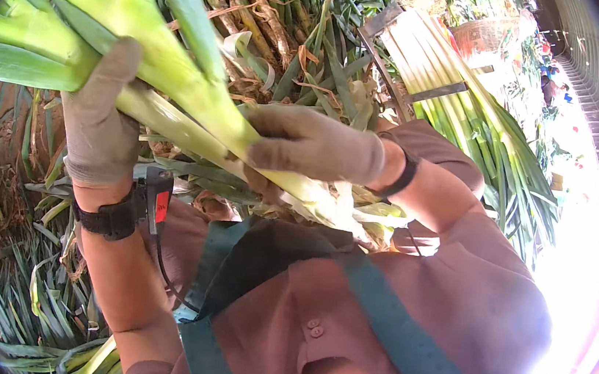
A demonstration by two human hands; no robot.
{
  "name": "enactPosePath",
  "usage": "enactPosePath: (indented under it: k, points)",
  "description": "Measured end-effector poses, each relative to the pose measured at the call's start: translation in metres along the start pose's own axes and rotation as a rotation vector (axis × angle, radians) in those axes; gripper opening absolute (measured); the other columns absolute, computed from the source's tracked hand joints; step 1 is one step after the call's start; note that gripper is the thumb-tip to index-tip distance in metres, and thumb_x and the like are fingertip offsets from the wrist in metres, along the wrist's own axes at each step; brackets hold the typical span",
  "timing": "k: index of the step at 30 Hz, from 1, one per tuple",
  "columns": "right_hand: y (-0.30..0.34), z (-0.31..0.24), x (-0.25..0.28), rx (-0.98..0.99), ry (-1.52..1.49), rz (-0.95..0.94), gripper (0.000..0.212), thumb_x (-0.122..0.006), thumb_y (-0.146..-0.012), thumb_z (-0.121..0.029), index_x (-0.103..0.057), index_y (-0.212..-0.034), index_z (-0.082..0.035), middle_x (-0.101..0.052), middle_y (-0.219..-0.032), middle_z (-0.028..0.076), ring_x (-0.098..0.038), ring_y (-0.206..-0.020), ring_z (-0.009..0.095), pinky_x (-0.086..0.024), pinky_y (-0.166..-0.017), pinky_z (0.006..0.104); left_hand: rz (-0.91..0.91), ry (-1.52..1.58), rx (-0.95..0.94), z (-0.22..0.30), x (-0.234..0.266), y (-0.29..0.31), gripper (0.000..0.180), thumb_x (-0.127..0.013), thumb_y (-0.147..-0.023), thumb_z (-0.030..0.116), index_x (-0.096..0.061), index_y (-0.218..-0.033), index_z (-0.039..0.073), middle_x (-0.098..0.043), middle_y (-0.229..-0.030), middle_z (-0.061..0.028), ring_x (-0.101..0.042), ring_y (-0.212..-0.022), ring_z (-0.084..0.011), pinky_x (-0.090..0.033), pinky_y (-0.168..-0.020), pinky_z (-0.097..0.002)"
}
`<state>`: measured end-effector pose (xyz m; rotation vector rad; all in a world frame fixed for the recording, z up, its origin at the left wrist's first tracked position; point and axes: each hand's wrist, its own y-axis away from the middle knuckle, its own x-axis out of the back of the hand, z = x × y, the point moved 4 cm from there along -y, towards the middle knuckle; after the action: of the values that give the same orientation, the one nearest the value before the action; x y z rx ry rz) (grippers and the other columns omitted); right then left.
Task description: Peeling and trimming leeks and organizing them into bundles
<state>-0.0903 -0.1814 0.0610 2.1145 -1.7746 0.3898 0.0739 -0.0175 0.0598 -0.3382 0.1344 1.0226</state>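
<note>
Two thick green onions (179, 77) lie across my hands, leaves fanning out at the upper left and pale root ends pointing to the lower right. My gloved left hand (104, 117) is closed round them below the leaves, its thumb over the stalks. Further down, the fingers of my gloved right hand (319, 145) wrap one stalk, close to the pale end. Loose peeled skins hang by the root ends (341, 210), just above my apron (270, 246). Part of the right fingers is hidden behind the stalk.
At the upper right, a metal rack (436, 92) holds a bundle of trimmed green onions (486, 134). Untrimmed green onions (275, 14) with dry brown leaves pile up ahead, and more heaps (44, 291) lie at left. A wicker basket (483, 36) stands beyond the rack.
</note>
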Motion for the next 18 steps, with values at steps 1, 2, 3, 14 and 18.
enactPosePath:
  k: [1,2,3,14,18]
  points:
    - [-0.012,-0.003,0.003,-0.026,-0.028,0.011,0.038,-0.058,-0.100,-0.036,-0.062,-0.105,0.001,-0.069,-0.085,0.012,-0.068,-0.078,0.019,-0.055,-0.070,0.0320,0.029,0.083,-0.007,0.003,-0.015,-0.002,0.033,-0.062,-0.094,0.024,-0.060,-0.117,0.000,-0.064,-0.098,-0.0048,-0.062,-0.085,-0.0154,-0.051,-0.077,-0.0294]
    - [-0.025,-0.010,0.008,-0.039,-0.048,0.025,0.039,-0.058,-0.100,-0.037,-0.061,-0.104,0.001,-0.069,-0.082,0.010,-0.067,-0.072,0.016,-0.055,-0.064,0.0299,0.002,0.082,-0.014,0.005,-0.025,-0.005,0.035,-0.061,-0.095,0.025,-0.061,-0.119,0.000,-0.064,-0.100,-0.0052,-0.062,-0.087,-0.0152,-0.050,-0.079,-0.0294]
    - [-0.037,-0.015,0.012,-0.053,-0.069,0.040,0.040,-0.058,-0.101,-0.038,-0.060,-0.102,0.002,-0.069,-0.079,0.007,-0.067,-0.066,0.014,-0.055,-0.059,0.0277,-0.034,0.055,-0.008,0.002,-0.032,-0.008,0.036,-0.059,-0.096,0.026,-0.061,-0.120,-0.001,-0.064,-0.101,-0.0055,-0.062,-0.089,-0.0150,-0.050,-0.081,-0.0294]
    - [-0.030,-0.017,-0.024,-0.252,-0.960,-0.200,0.061,-0.057,-0.096,-0.057,-0.062,-0.110,0.002,-0.061,-0.066,0.007,-0.058,-0.050,0.015,-0.048,-0.048,0.0266,0.255,0.279,0.195,-0.018,0.020,-0.046,0.026,-0.066,-0.090,0.021,-0.068,-0.108,0.002,-0.064,-0.094,-0.0053,-0.062,-0.085,-0.0180,-0.050,-0.078,-0.0319]
    - [-0.048,-0.010,-0.028,-0.165,-1.231,-0.269,0.053,-0.056,-0.097,-0.056,-0.063,-0.110,-0.005,-0.062,-0.079,0.001,-0.057,-0.063,0.010,-0.048,-0.055,0.0244,0.323,0.417,0.185,-0.028,0.048,-0.069,0.026,-0.069,-0.084,0.015,-0.069,-0.107,0.002,-0.070,-0.104,-0.0097,-0.064,-0.093,-0.0226,-0.051,-0.086,-0.0352]
